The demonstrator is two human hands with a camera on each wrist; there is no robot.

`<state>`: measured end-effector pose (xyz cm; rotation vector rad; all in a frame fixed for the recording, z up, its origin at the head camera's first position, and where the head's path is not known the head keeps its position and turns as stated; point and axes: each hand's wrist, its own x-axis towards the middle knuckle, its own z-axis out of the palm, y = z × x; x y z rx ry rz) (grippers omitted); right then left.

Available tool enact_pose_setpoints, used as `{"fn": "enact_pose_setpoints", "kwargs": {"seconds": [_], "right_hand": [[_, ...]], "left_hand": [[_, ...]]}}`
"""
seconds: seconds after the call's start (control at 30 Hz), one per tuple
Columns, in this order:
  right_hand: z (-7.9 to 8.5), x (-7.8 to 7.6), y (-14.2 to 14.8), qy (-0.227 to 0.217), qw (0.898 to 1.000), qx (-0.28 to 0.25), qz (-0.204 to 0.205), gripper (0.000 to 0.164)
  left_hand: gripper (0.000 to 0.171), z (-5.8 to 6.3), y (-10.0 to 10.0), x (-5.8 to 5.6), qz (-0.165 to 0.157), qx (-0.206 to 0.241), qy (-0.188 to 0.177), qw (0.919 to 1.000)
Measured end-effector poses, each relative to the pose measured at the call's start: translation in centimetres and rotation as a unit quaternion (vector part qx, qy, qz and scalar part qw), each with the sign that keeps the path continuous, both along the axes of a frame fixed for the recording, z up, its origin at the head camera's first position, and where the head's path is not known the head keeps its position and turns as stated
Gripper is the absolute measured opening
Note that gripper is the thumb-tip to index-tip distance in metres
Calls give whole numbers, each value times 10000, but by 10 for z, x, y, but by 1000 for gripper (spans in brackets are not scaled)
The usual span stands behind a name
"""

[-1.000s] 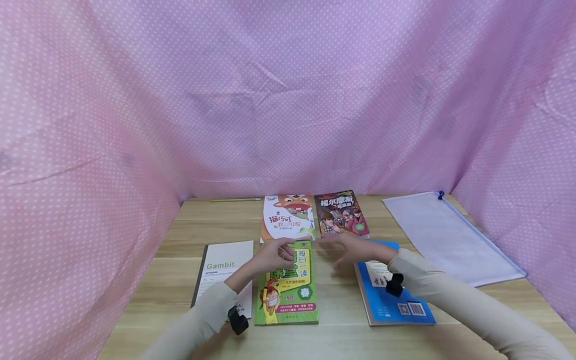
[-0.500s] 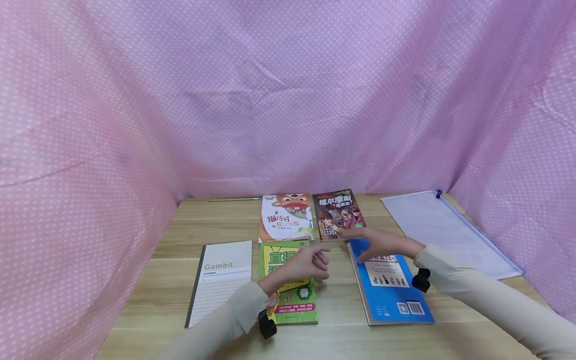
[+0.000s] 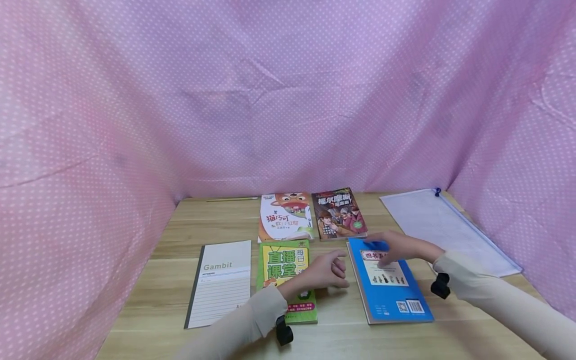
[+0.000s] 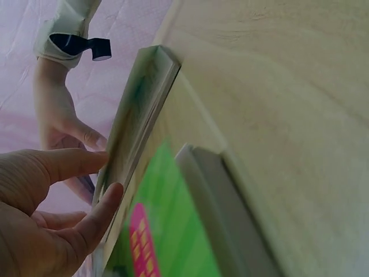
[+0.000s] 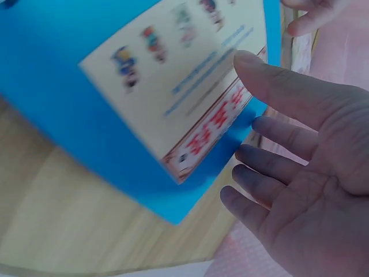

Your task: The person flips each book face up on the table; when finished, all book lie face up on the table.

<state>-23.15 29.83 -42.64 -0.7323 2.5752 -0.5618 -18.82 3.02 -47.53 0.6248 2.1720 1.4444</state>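
Observation:
A blue book [image 3: 382,300] lies with its barcode side up at the right of the table. My right hand [image 3: 398,247] is over its far end; in the right wrist view the thumb [image 5: 277,86] overlaps the cover and the other fingers spread along the far edge. My left hand [image 3: 327,271] hovers between the green book [image 3: 294,315] and the blue one, its fingers loosely bent and holding nothing. In the left wrist view its thumb and fingers [image 4: 104,213] overlap the blue book's spine side [image 4: 141,104]. The wrist and sleeve hide part of the green book.
A lined Gambit notebook [image 3: 220,285] lies at the left. Behind are a white picture-cover book [image 3: 285,217], a dark detective-cover book [image 3: 339,214] and a thin pencil-like stick [image 3: 231,199]. A white mesh drawstring bag [image 3: 450,232] lies at the right. Pink dotted cloth [image 3: 288,100] surrounds the table.
My left hand has moved right, off the green book's upper part towards the blue book. My right hand has shifted right from near the detective-cover book to the blue book's far end. The books stay put.

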Motion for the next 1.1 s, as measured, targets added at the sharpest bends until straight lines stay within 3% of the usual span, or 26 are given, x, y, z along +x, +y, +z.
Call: {"fn": "enact_pose_setpoints", "kwargs": {"seconds": [0.23,0.53,0.83,1.1], "right_hand": [[-6,5,19,-34,9998,-32,-203,73],[-21,2,39,-47,9990,-130,-421,76],[-19,7,54,-197,9985,-80,-506,79],[-24,11,59,-78,9976,-195,-662,81]], "left_hand": [[76,-9,8,4,-44,-46,-46,10000],[78,-10,16,11,71,52,-69,9999],[87,-14,24,12,91,12,-87,9999],[87,-14,28,14,200,-50,-85,9998]]}}
